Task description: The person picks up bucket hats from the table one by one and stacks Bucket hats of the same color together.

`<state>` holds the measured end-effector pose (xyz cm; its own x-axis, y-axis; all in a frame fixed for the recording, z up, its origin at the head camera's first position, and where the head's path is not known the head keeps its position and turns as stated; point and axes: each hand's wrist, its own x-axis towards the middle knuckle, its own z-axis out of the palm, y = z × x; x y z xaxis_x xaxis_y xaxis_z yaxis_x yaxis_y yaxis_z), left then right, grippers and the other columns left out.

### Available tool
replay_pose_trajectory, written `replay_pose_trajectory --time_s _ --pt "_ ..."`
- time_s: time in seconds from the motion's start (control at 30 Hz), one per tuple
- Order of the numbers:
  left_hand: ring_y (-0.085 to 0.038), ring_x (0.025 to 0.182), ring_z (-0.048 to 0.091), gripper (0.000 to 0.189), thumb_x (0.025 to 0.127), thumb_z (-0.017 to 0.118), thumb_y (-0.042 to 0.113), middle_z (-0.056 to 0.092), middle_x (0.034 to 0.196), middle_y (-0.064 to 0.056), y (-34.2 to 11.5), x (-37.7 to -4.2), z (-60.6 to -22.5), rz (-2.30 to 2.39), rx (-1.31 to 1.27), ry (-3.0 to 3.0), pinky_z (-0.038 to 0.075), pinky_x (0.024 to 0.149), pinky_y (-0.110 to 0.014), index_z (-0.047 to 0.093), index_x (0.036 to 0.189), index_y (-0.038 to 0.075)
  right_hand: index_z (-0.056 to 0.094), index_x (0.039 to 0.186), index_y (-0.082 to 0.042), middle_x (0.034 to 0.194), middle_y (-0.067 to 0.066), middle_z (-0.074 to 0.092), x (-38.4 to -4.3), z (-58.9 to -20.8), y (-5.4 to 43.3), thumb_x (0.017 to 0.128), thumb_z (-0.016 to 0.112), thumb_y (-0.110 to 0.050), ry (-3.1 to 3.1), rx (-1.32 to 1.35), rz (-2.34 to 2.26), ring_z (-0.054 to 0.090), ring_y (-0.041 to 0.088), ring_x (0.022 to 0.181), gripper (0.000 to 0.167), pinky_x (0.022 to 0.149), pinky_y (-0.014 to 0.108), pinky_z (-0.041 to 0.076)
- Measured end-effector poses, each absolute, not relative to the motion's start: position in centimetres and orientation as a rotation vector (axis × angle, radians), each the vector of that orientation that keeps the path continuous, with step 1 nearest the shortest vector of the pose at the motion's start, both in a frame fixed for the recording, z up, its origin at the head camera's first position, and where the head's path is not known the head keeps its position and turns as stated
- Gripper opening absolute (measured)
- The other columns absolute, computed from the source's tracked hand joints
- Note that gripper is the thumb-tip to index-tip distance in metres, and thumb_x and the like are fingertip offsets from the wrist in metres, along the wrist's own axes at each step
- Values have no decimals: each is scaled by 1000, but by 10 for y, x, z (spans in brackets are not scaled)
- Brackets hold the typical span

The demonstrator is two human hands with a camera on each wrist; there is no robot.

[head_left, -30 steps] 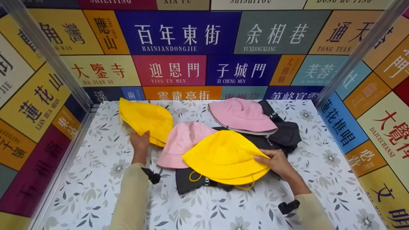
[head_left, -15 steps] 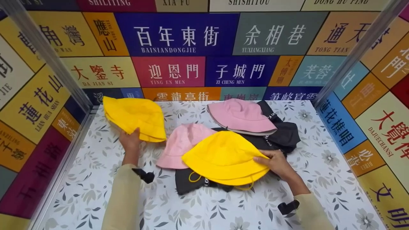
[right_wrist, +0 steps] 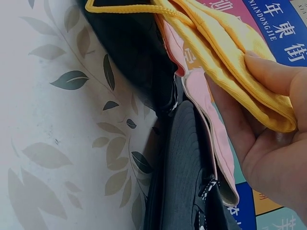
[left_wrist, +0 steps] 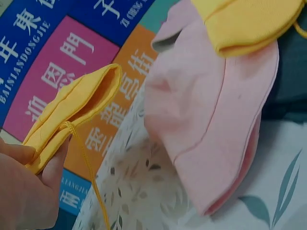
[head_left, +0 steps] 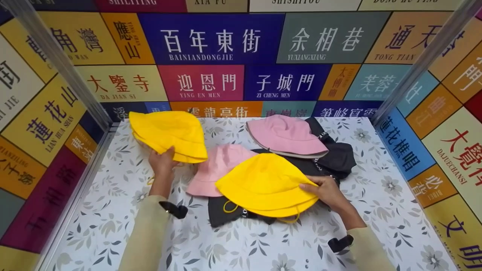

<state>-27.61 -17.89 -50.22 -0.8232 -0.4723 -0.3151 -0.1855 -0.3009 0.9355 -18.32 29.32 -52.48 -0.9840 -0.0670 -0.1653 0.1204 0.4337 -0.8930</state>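
Note:
My left hand (head_left: 162, 165) pinches the brim of a yellow bucket hat (head_left: 171, 131), raised at the back left; in the left wrist view its yellow cord (left_wrist: 88, 177) dangles beside the thumb and fingers. My right hand (head_left: 327, 190) grips the right brim edge of a second yellow bucket hat (head_left: 265, 182), which covers part of the pile in the middle. A pink bucket hat (head_left: 214, 173) peeks out on its left. Beneath the yellow hat a black hat (head_left: 222, 214) shows at the front. In the right wrist view the brim is held between thumb and fingers (right_wrist: 268, 72).
Another pink bucket hat (head_left: 286, 133) lies at the back right over black hats (head_left: 339, 160) with white-lettered straps. The table (head_left: 233, 248) wears a white leaf-patterned cover. Walls of coloured name panels (head_left: 211, 37) stand behind and at both sides, with metal corner posts.
My left hand has lifted its yellow hat up and away from the pile, first leftward, then slightly back to the right. The right hand and its yellow hat have stayed in place.

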Motion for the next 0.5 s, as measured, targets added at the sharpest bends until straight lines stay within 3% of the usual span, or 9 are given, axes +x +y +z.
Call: replay_pose_trajectory --time_s 0.23,0.37,0.5 --pt "-17 99 62 58 95 59 8 52 125 -8 -155 -263 -490 -2326 754 -1751 59 69 -25 36 149 8 63 131 -1 128 21 67 -184 -525 291 89 77 -26 2529 103 -1580 64 0 89 51 80 14 52" --pt "-16 87 63 56 92 62 4 54 113 -8 -144 -255 -487 -2373 700 -1743 57 65 -25 38 143 7 64 131 -1 125 21 68 -185 -525 290 88 77 -26 2535 119 -1587 64 1 86 51 78 15 52" --pt "-16 85 63 53 92 61 4 53 113 -7 -138 -245 -484 -2473 674 -1705 58 69 -28 37 140 8 65 130 -2 124 21 69 -185 -525 288 88 78 -26 2543 135 -1592 64 1 86 50 78 15 52"
